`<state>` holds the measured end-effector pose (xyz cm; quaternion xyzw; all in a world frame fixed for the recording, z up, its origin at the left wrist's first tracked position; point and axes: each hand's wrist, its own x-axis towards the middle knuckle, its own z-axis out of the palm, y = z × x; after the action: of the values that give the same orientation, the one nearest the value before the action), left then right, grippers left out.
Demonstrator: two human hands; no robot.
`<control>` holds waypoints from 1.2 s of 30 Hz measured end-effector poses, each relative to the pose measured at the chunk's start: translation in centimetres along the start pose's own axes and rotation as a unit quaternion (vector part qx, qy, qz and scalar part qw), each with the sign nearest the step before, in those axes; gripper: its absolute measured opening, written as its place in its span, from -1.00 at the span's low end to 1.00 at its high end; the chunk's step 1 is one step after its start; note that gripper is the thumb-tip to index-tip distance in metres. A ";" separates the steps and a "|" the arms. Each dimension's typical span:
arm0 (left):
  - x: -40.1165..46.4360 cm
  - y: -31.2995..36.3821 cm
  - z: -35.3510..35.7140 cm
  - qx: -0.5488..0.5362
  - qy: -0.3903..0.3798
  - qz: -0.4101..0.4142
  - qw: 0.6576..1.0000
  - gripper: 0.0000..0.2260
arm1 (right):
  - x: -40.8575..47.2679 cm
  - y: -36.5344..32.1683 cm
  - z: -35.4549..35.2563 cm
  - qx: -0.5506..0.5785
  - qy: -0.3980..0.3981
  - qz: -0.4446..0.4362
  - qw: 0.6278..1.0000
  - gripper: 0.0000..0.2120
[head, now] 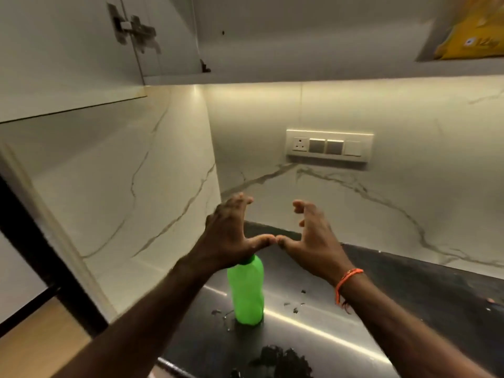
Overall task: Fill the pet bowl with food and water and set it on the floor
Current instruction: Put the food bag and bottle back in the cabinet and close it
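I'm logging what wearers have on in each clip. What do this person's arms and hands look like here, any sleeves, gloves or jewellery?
Both forearms are bare, with no sleeves in view and no gloves. The left hand shows no ring or band. The right hand has a thin orange thread bracelet around its wrist, with loose ends hanging.

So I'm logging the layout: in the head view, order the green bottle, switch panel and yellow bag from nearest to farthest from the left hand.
1. Green bottle: just below the left hand, on the counter.
2. Switch panel: on the wall, up and to the right.
3. Yellow bag: on the upper shelf, far right.
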<state>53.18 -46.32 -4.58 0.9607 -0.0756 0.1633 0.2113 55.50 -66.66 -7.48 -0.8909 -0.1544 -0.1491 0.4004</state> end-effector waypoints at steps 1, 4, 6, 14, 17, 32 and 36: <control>-0.7 -1.0 0.8 0.001 -0.021 -0.012 1.000 -0.01 | -0.3 0.4 1.5 0.013 -0.036 0.010 0.999 -0.14; -2.2 -3.2 3.0 -0.019 -0.061 -0.050 0.997 0.01 | -1.0 1.5 5.5 0.041 -0.139 0.044 0.989 -0.03; -3.0 -4.2 4.4 -0.050 -0.090 -0.089 0.991 0.02 | -1.3 2.2 7.7 0.066 -0.204 0.078 0.974 0.03; -4.9 -6.3 7.4 -0.136 -0.054 -0.112 0.983 -0.27 | -3.0 3.5 13.4 0.053 -0.222 0.119 0.966 0.00; -4.6 -6.5 7.2 -0.139 -0.045 -0.099 0.984 -0.29 | -3.0 3.0 13.4 0.044 -0.202 0.115 0.972 -0.11; 0.0 1.5 -5.0 -0.091 0.099 0.006 0.991 -0.44 | 0.5 -5.7 0.3 0.014 -0.122 -0.021 0.992 0.02; 2.2 5.3 -9.6 -0.072 0.124 0.045 0.989 -0.32 | 2.4 -8.8 -5.3 -0.012 -0.087 -0.059 0.994 0.00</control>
<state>51.45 -47.12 6.42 0.9111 -0.1035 0.2847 0.2797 53.47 -64.78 2.74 -0.8945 -0.2391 -0.0963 0.3652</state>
